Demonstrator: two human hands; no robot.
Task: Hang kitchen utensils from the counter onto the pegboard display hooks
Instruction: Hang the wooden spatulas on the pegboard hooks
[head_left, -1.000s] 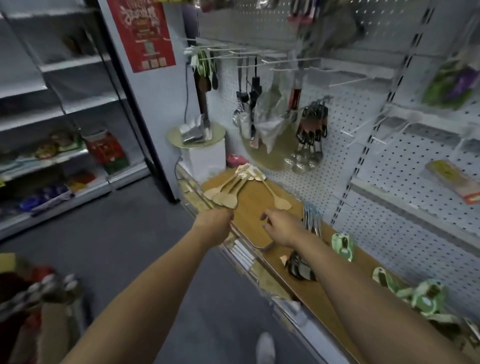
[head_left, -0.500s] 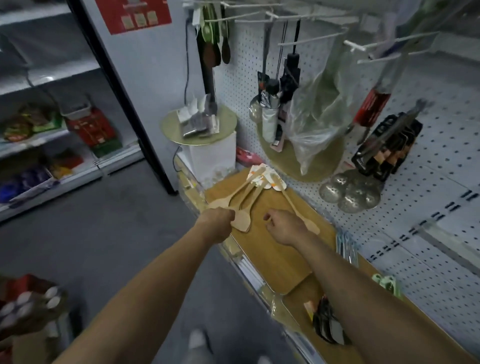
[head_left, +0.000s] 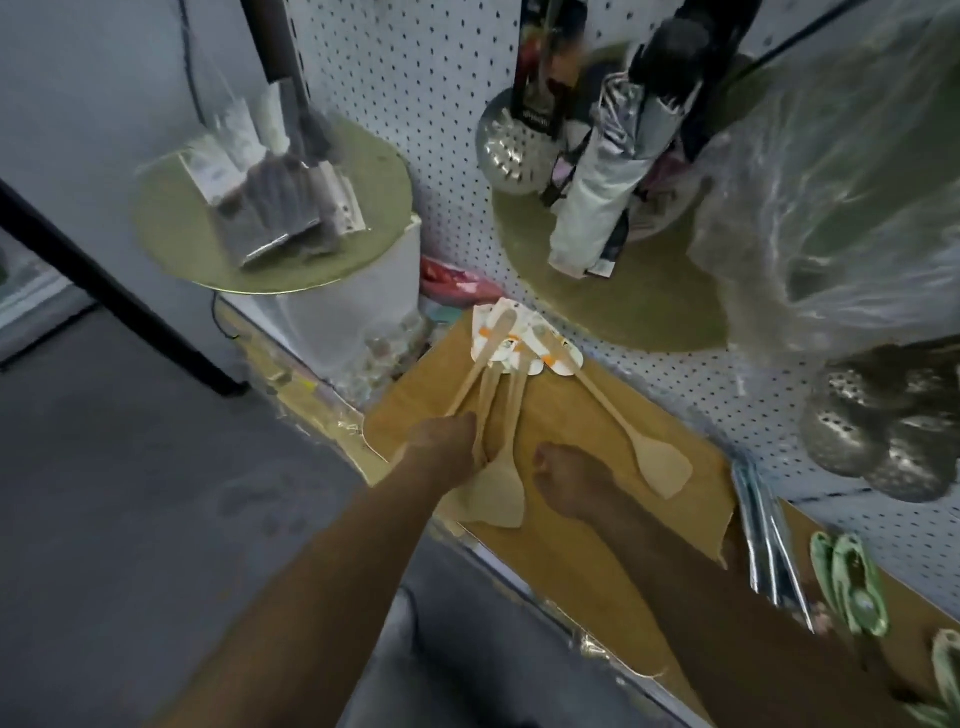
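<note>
Below a white perforated pegboard (head_left: 431, 104), pale wooden spatulas (head_left: 498, 415) lie fanned across a wooden counter board (head_left: 566, 415). The left hand (head_left: 441, 441) curls around several handles; the right hand (head_left: 566, 478), loosely curled beside them, holds nothing.
</note>
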